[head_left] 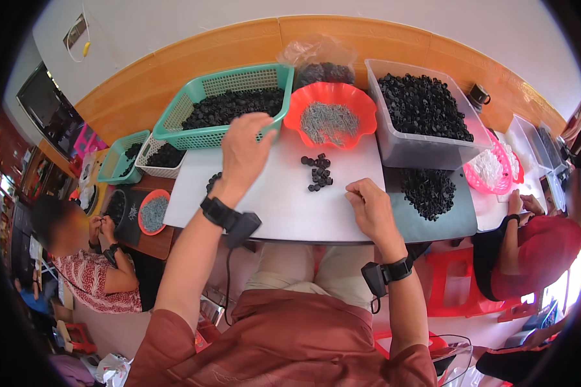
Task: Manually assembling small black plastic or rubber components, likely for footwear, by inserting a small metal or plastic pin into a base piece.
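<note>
My left hand (246, 151) hangs over the near right corner of a green basket (193, 137) that holds many small black plastic parts (235, 106). Its fingers are bent and stand apart from the thumb, with nothing seen between them. My right hand (371, 208) is low over the front edge of the white work surface (277, 209), its fingers curled together; whatever they hold, if anything, is hidden. Between the hands lies a loose cluster of black parts (319, 173). A red scalloped bowl (297, 119) of grey metal screws (329, 122) stands behind it. More black parts (214, 182) show partly beside my left wrist.
A clear bin (419, 149) of black parts stands at the right, with a black pile (429, 193) before it. At left are a white basket (164, 171), a smaller green basket (113, 169) and an orange bowl (166, 193). Co-workers sit at both sides.
</note>
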{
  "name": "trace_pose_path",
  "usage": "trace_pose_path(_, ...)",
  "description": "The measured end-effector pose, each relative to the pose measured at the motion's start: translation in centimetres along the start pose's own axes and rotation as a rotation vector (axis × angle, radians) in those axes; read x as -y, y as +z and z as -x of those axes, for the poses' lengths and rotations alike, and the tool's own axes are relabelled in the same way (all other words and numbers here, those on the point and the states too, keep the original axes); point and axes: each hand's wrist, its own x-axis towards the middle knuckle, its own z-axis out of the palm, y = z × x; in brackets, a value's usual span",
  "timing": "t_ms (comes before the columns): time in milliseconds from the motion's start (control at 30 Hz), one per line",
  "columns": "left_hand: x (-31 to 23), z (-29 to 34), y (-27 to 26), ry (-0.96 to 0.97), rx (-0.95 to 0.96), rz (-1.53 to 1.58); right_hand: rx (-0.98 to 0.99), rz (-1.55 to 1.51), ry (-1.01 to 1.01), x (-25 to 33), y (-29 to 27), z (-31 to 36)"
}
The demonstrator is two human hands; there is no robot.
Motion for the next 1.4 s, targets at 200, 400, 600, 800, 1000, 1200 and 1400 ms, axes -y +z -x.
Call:
trace_pose_path(200,-2.7,3.4,2.8,-0.162,0.343,0.347,0.008,-0.037,0.084,0.4,-0.3,-0.1)
trace_pose_path(400,-1.8,3.7,4.8,-0.108,0.468,0.25,0.004,-0.075,0.128,0.3,-0.4,0.0)
trace_pose_path(600,-2.2,3.1,5.4,-0.051,0.519,0.236,0.004,-0.072,0.132,0.2,-0.5,0.0)
trace_pose_path(800,-2.9,3.3,4.2,-0.22,0.619,0.295,-0.002,-0.079,0.115,0.0,-0.3,0.1)
trace_pose_path(1000,-3.2,4.8,2.1,-0.255,0.633,0.4,-0.035,-0.119,0.093,-0.2,-0.2,0.0)
trace_pose_path(1200,-3.7,6.0,0.8,-0.163,0.632,0.372,-0.022,-0.11,0.089,-0.2,-0.2,0.1)
trace_pose_path(1400,-4.4,7.1,1.6,-0.005,0.522,0.341,-0.023,-0.074,0.063,0.3,-0.2,0.1)
